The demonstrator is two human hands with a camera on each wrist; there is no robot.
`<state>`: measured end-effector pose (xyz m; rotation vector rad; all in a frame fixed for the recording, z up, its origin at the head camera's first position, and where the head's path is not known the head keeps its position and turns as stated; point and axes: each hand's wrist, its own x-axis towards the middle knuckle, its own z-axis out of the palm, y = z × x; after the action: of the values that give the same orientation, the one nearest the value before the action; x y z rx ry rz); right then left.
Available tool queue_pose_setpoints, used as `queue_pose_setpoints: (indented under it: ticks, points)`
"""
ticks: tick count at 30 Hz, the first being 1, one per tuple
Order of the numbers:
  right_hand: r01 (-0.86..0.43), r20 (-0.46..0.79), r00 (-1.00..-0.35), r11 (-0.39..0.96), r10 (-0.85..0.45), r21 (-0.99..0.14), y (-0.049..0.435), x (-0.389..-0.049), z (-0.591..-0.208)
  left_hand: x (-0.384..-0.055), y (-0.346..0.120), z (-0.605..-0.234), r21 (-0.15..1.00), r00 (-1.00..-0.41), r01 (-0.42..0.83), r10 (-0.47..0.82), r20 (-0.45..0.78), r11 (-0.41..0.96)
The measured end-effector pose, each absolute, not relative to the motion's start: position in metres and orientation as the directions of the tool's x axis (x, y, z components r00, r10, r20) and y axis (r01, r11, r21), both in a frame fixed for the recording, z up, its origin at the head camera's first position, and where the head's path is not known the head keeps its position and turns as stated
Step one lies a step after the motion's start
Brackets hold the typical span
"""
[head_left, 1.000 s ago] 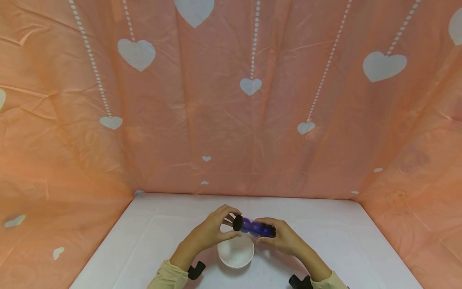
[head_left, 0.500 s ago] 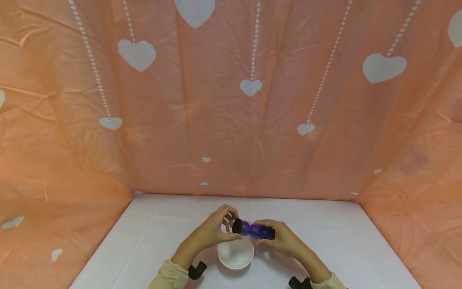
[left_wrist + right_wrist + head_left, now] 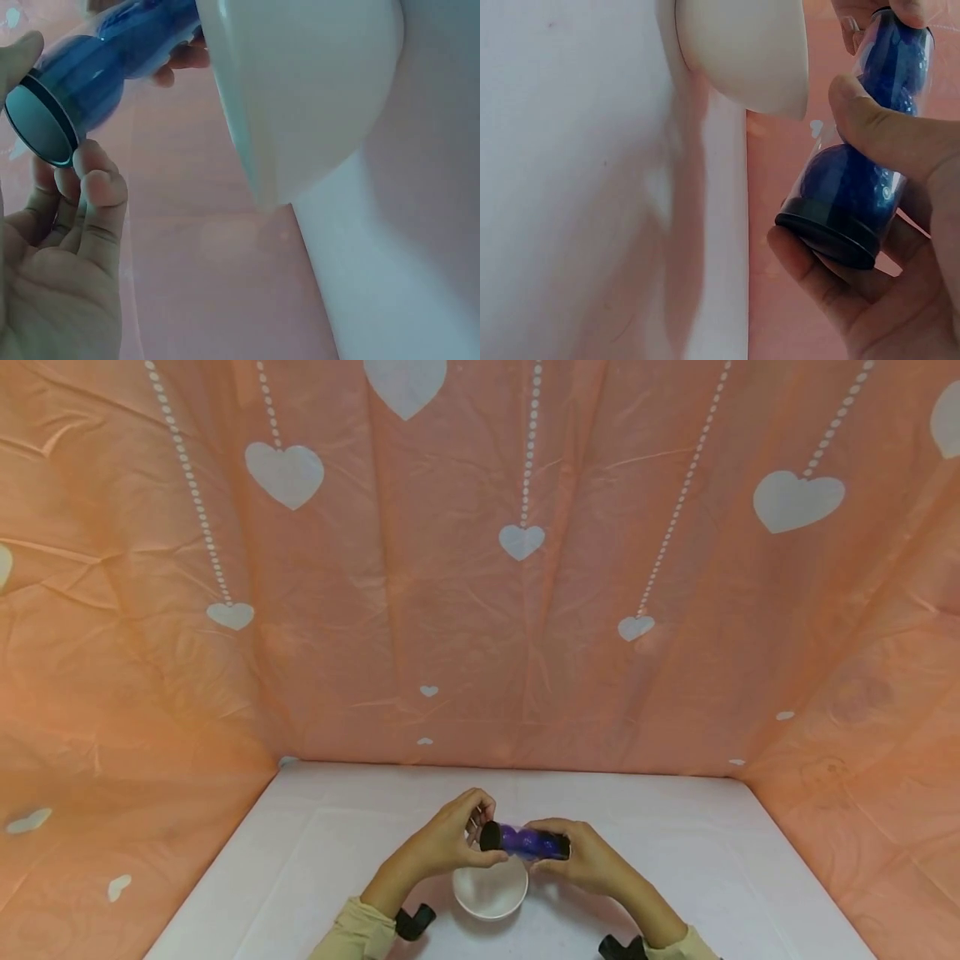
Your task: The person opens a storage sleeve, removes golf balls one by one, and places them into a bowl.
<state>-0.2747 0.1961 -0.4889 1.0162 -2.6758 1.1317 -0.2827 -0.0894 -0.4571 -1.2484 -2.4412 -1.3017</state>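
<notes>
A clear tube [image 3: 528,842] with purple-blue balls inside and a black cap on each end is held over a white bowl [image 3: 489,895], lying almost level. My right hand [image 3: 583,857] grips the tube near its right end; in the right wrist view the thumb lies across the clear wall and the fingers [image 3: 810,274] pass behind the end cap [image 3: 829,236]. At the other end, my left hand [image 3: 450,837] pinches the black cap [image 3: 43,124] by its rim, thumb on one side and fingertips on the opposite side. The tube partly covers the bowl's far rim.
The bowl stands on a white table [image 3: 337,827]. An orange sheet with white hearts [image 3: 521,542] hangs behind and at both sides. Black wrist-worn pieces [image 3: 415,922] show below each hand.
The tube's left end has dipped a little toward the bowl, so the tube is more level. My left fingers have drawn in closer around the cap. The bowl has stayed put.
</notes>
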Motion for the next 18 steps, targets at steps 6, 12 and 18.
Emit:
queue_pose_setpoints:
  ticks: [6,12,18]
  points:
    - [-0.608,0.310,-0.774,0.510,-0.553,-0.608,0.1955,-0.2736,-0.4882,-0.2807,-0.0885,-0.4557,0.649,-0.669,0.696,0.607,0.429,0.308]
    - [-0.599,0.305,-0.779,0.509,-0.547,-0.618,0.1954,-0.2730,-0.4869,-0.2808,-0.0872,-0.4573,0.676,-0.702,0.663,0.582,0.411,0.321]
    - [-0.579,0.299,-0.794,0.511,-0.529,-0.635,0.1976,-0.2728,-0.4855,-0.2824,-0.0901,-0.4576,0.637,-0.661,0.717,0.567,0.491,0.283]
